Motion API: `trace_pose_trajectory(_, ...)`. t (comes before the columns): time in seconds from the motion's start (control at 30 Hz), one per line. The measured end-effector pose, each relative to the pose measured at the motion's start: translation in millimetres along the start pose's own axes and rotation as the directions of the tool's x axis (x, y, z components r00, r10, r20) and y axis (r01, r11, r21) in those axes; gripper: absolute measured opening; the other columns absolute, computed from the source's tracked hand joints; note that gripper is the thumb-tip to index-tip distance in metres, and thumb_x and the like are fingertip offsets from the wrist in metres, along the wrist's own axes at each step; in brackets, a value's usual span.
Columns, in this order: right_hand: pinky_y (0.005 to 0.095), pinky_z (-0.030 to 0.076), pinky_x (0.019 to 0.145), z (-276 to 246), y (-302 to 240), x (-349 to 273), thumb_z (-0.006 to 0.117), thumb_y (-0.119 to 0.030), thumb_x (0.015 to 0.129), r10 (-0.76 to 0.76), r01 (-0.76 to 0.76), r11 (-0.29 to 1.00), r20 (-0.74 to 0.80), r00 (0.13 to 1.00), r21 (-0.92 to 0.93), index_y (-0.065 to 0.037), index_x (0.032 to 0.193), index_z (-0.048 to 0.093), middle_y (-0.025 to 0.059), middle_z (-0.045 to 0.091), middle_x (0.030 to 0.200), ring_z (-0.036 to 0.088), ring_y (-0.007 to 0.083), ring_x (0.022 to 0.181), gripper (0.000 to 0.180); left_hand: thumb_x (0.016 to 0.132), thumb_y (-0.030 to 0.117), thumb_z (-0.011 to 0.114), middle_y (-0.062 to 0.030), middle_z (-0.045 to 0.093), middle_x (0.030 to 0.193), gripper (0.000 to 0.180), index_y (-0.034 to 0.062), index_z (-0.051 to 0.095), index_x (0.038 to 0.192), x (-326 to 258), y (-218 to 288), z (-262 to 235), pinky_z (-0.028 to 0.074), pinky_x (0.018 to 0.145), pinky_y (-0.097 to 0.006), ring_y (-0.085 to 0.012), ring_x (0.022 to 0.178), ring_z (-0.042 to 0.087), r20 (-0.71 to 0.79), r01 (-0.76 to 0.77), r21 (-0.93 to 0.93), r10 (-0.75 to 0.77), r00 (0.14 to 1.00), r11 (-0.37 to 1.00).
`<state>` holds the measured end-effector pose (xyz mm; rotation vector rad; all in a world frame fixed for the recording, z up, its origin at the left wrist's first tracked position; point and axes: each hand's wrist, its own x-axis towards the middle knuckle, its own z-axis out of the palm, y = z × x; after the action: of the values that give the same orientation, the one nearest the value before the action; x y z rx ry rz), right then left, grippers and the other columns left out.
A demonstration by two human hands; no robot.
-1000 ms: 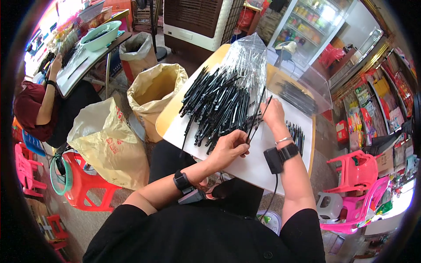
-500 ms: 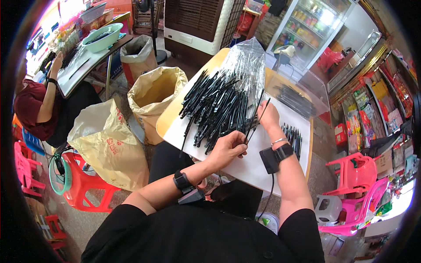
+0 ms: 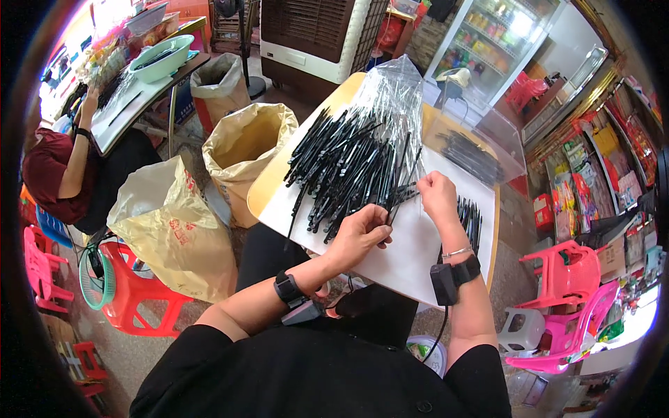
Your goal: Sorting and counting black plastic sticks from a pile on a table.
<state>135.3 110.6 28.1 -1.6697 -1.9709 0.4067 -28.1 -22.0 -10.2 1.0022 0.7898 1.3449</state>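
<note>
Brightly lit at upper left, furnished with a tall glass-doored refrigerator (image 3: 491, 43), a brown-and-white louvred air cooler (image 3: 311, 31) and pink plastic chairs (image 3: 35, 261) on speckled grey floor (image 3: 150, 355).

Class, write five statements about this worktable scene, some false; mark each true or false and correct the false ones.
1. A large pile of thin black strips lies left of the person's right hand. True.
2. The transparent plastic bag lies at the pile's near end. False: the transparent plastic bag is at its far end.
3. An open tan sack stands left of the white-topped table with wooden edges. True.
4. The pale green oval basin is on the floor. False: the pale green oval basin is on another table.
5. Both hands are touching. False: the left hand is apart from the right.
</note>
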Motion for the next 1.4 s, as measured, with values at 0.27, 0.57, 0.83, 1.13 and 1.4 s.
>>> trace_pose_trajectory(0.27, 0.0381, 0.05, 0.069, 8, 5, 6, 0.058, -0.021, 0.082, 0.107, -0.264, 0.788, 0.298, 0.948, 0.556, 0.001, 0.088, 0.064, 0.0161, 0.066, 0.082, 0.064, 0.029, 0.07, 0.024, 0.087, 0.005, 0.058, -0.0007, 0.054, 0.08, 0.011, 0.0013, 0.05, 0.093, -1, -2, 0, 0.05, 0.063, -0.023, -0.0093, 0.073, 0.061, 0.001, 0.002, -0.004, -0.002, 1.0, 1.0)
trace_pose_trajectory(0.57, 0.0444, 0.05, 0.077, 27, -9, 30, 0.057, -0.022, 0.076, 0.033, -0.019, 0.937, 0.033, 0.999, -0.348, 0.002, 0.088, 0.063, 0.0235, 0.066, 0.088, 0.064, 0.0389, 0.085, 0.027, 0.087, 0.004, 0.058, -0.0009, 0.055, 0.08, 0.011, 0.0013, 0.05, 0.093, -1, -2, 0, 0.049, 0.062, -0.023, -0.0093, 0.073, 0.061, 0.007, -0.008, 0.008, 0.008, 1.0, 1.0)
trace_pose_trajectory(0.83, 0.0467, 0.049, 0.072, -10, -13, 34, 0.054, -0.02, 0.078, -0.069, -0.013, 0.913, -0.186, 0.98, -0.407, 0.001, 0.081, 0.064, 0.0227, 0.065, 0.082, 0.063, 0.0379, 0.079, 0.023, 0.089, 0.004, 0.057, -0.0021, 0.055, 0.086, 0.01, 0.0012, 0.05, 0.096, -1, 0, -3, 0.049, 0.066, -0.024, -0.0109, 0.077, 0.06, 0.033, 0.016, 0.037, -0.017, 0.999, 0.999)
trace_pose_trajectory(1.13, 0.0467, 0.047, 0.07, -11, -36, -38, 0.051, -0.016, 0.082, -0.225, 0.184, 0.944, -0.125, 0.966, -0.274, 0.0, 0.079, 0.058, 0.0187, 0.061, 0.078, 0.06, 0.0382, 0.077, 0.017, 0.087, 0.004, 0.058, -0.0009, 0.054, 0.078, 0.01, 0.0006, 0.049, 0.09, -1, -2, -2, 0.049, 0.061, -0.023, -0.0094, 0.071, 0.06, -0.012, -0.014, 0.007, 0.014, 1.0, 1.0)
trace_pose_trajectory(1.4, 0.0391, 0.046, 0.06, -26, -7, -63, 0.065, -0.024, 0.078, 0.093, -0.1, 0.994, 0.123, 0.988, 0.051, 0.001, 0.074, 0.058, 0.0176, 0.061, 0.067, 0.06, 0.0335, 0.065, 0.027, 0.088, 0.003, 0.057, -0.0027, 0.056, 0.084, 0.011, 0.001, 0.05, 0.096, -1, 1, -2, 0.049, 0.066, -0.025, -0.0108, 0.076, 0.059, 0.023, 0.006, 0.034, -0.007, 1.0, 0.999)
